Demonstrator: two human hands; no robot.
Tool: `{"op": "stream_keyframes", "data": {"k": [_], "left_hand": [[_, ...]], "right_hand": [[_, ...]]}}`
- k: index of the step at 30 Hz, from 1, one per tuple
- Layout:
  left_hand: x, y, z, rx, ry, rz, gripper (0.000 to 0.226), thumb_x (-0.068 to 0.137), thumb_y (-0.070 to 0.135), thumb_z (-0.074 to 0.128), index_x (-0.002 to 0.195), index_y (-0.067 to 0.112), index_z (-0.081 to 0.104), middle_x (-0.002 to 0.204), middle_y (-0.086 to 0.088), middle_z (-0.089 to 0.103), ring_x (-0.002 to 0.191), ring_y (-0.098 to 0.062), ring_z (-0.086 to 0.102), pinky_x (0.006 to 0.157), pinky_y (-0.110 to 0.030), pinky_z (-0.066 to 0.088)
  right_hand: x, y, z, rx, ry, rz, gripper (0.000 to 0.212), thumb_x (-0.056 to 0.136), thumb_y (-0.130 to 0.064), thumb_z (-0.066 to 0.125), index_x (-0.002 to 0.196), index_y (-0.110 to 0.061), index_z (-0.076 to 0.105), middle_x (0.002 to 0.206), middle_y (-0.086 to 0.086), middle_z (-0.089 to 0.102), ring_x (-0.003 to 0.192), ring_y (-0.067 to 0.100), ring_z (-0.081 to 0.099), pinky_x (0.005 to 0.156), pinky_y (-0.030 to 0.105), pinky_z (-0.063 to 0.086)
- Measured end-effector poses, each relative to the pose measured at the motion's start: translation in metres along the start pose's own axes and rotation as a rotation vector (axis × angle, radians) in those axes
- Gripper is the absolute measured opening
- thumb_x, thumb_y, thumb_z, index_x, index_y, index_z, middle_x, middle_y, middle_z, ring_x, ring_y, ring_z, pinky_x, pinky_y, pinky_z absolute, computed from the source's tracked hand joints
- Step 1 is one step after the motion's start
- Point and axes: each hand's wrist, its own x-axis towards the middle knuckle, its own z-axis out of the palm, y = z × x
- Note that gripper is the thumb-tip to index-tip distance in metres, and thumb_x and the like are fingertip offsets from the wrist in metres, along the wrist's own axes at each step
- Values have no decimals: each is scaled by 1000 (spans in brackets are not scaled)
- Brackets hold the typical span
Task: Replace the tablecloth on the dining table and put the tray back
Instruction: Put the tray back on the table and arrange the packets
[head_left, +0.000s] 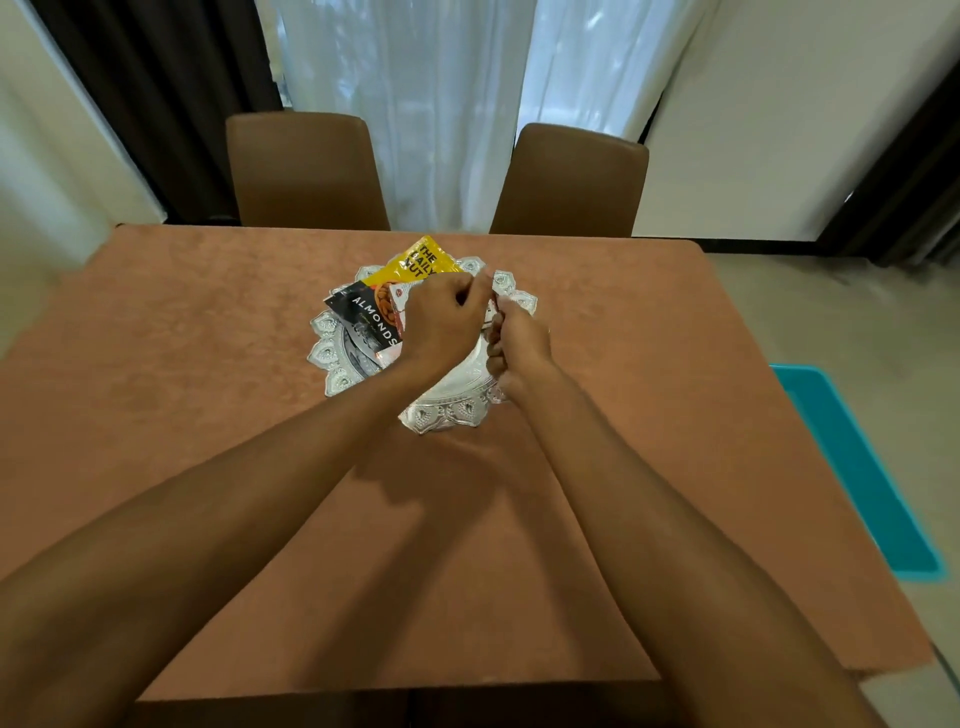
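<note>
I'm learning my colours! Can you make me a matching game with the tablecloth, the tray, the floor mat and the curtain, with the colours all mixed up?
Things:
1. tablecloth
2. tray
3. floor mat
4. curtain

Colours:
A. white
B. turquoise
C. rusty orange
D. silver

Right pairs: 1-C, 2-D, 3-B, 4-A.
</note>
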Motion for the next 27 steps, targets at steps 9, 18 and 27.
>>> {"op": "stream_keyframes", "data": {"k": [9,18,27], "left_hand": [[-13,-1,-8,138,-29,244,48,98,38,56,55,19,48,48,2,47,48,-19,46,49,-33,29],[-13,-41,-58,106,-66,89,38,95,42,57,72,14,69,68,2,68,65,-14,62,60,-37,47],[-43,-99,-101,540,-564,262,46,90,55,40,92,25,75,88,9,67,76,-10,61,66,-34,48]], "right_hand": [[-17,19,18,529,-267,316,36,95,-45,59,79,-13,68,75,4,71,74,18,70,68,28,57],[-9,12,21,-128,-65,-39,45,103,-36,51,62,-18,45,47,-5,40,36,9,32,38,21,24],[8,46,15,-1384,-220,-835,46,102,-40,51,75,-7,69,64,1,52,63,22,51,61,33,35]]}}
